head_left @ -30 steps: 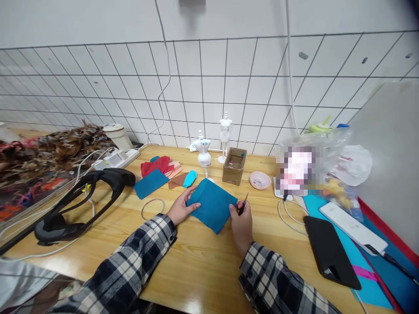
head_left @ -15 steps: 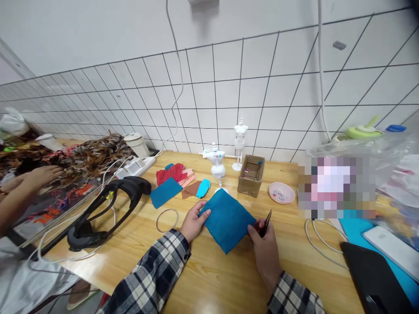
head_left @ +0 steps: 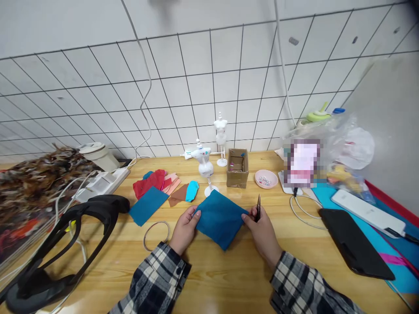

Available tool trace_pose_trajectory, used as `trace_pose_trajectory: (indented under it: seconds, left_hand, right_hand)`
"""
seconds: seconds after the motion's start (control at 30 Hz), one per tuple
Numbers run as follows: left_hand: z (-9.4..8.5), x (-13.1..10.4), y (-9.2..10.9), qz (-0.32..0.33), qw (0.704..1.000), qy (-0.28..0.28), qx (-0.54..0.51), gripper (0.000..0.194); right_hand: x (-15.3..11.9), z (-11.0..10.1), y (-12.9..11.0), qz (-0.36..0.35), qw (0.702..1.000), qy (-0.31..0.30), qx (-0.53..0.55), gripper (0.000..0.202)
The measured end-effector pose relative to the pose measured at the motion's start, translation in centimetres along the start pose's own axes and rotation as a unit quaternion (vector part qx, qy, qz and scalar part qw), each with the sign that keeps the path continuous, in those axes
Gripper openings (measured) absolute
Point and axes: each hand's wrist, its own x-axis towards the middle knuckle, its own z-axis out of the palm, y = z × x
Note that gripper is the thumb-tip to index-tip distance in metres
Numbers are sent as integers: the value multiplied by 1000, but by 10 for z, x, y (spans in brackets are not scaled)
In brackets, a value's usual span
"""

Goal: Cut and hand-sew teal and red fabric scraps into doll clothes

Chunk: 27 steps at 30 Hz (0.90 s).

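A teal fabric square (head_left: 220, 221) is stretched between my hands, turned so that one corner points toward me. My left hand (head_left: 183, 227) pinches its left corner with thumb and fingers. At the opposite corner, my right hand (head_left: 261, 231) pinches the cloth and also keeps dark tweezers (head_left: 258, 207) tucked in its fingers, tips upward. Just behind the cloth stands a small white mannequin (head_left: 204, 165) with coloured specks on its chest; the fabric's top corner overlaps its base. A second white mannequin (head_left: 221, 136) stands farther back.
Left lie a thin hoop (head_left: 157, 235), fabric scraps (head_left: 150, 185), a black headset frame (head_left: 65, 248) and a power strip (head_left: 101, 185). Behind are a cardboard box (head_left: 237, 174) and a pink bead dish (head_left: 266, 179). A blurred phone (head_left: 303, 161), cables and a black tablet-like slab (head_left: 355, 242) occupy the right.
My view has swung to the right, so the co-worker's arm at the left is out of sight. The teal fabric is held slightly more level, and the tweezers point more upright.
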Motion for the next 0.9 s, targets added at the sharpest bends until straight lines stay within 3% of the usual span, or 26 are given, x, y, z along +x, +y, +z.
trace_pose_trajectory:
  seconds: [0.13,0.2,0.23,0.27,0.3,0.33,0.37,0.4,0.47,0.53,0.57,0.67,0.73,0.83,0.9]
  left_hand:
    - [-7,-4,18,65,988,63,129,31]
    - [-6,-22,36,129,962,145,194,37]
    - [-1,-34,45,161,948,152,230,36]
    - [7,-47,53,176,944,115,253,26]
    - [18,-60,58,161,951,-2,265,20]
    - [32,-70,61,117,944,-170,257,24]
    - [46,-78,60,47,907,-344,239,26]
    - [59,-81,56,-13,850,-481,216,29]
    - [75,-76,43,-116,783,-601,112,43]
    - [71,-61,30,-228,780,-583,-25,59]
    - [61,-53,24,-260,792,-549,-65,63]
    - [25,-35,15,-293,823,-472,-119,72]
    - [12,-31,13,-285,856,-396,-171,75]
    - [17,-30,10,-253,908,-218,-253,60]
    - [29,-30,9,-250,928,-133,-243,46]
  right_hand:
    - [-5,2,-3,17,999,-13,43,37]
    - [-7,4,-5,34,997,-5,66,38]
    - [-8,7,-6,45,996,4,80,39]
    - [-9,10,-7,57,994,17,94,39]
    - [-9,15,-7,67,991,31,110,40]
    - [-10,21,-8,77,988,44,126,41]
    - [-11,27,-8,84,984,58,145,42]
    - [-12,33,-9,89,980,66,164,42]
    - [-14,43,-9,98,973,76,193,43]
    - [-16,46,-9,96,970,82,206,44]
    - [-17,45,-8,94,969,86,210,44]
    - [-20,37,-7,109,966,92,217,44]
    - [-20,31,-6,125,963,89,220,43]
    - [-22,26,-7,116,965,84,220,42]
    - [-24,26,-9,101,968,84,214,42]
